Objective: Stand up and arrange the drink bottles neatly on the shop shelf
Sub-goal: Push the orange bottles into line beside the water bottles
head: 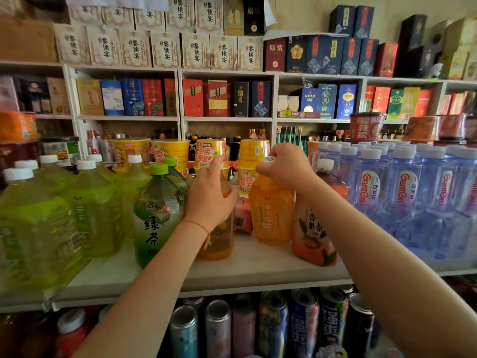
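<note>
Our left hand (209,200) has its grip closed around the shoulder of a small orange bottle (219,244), and our right hand (282,166) pinches the cap of a bigger orange juice bottle (272,210). Both bottles stand upright on the white shelf (258,267), near its front edge, between the green tea bottles on the left and the water bottles on the right.

We judge the bottles to be full, so rather heavy, and the smooth plastic can slip. The cap is good for turning or tilting a bottle, but for lifting it is safer to hold the body or the neck.

Just beside the juice bottle, under our right forearm, stands one peach tea bottle (313,236), and one darker bottle (331,179) behind it. So we count about four orange or red bottles here. One green tea bottle (157,215) shows its label clearly; the big green ones and the water bottles (387,192) are too many and too blurred to count.
</note>
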### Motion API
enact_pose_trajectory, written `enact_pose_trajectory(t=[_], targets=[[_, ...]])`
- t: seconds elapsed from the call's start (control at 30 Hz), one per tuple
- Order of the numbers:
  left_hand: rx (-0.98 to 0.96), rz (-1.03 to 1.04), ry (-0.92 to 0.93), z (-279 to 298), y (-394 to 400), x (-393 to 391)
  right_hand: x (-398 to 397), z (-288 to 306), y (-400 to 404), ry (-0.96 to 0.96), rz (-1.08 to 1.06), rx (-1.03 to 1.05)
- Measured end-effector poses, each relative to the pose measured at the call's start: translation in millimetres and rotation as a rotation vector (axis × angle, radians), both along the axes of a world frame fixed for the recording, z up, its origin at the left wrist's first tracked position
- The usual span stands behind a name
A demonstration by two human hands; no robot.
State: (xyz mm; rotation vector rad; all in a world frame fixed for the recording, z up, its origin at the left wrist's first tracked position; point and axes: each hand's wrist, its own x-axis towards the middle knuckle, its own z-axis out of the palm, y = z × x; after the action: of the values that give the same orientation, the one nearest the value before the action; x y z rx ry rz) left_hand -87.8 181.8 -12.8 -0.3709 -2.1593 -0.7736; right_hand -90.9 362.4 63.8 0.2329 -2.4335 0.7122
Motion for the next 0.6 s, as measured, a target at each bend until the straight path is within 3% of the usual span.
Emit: enact_pose_trajectory(t=[0.17, 0.37, 0.6], targets=[[0.015, -0.041, -0.015, 2, 1, -4, -2, -3, -8, 0.019, -0.078, -0.037], [0.315, -0.120, -0.053, -12, 12, -12, -5, -9, -12, 0.009, -0.100, -0.072], [0.480, -0.122, 0.006, -22, 18, -15, -5, -11, -10, 0.015, -0.086, -0.033]])
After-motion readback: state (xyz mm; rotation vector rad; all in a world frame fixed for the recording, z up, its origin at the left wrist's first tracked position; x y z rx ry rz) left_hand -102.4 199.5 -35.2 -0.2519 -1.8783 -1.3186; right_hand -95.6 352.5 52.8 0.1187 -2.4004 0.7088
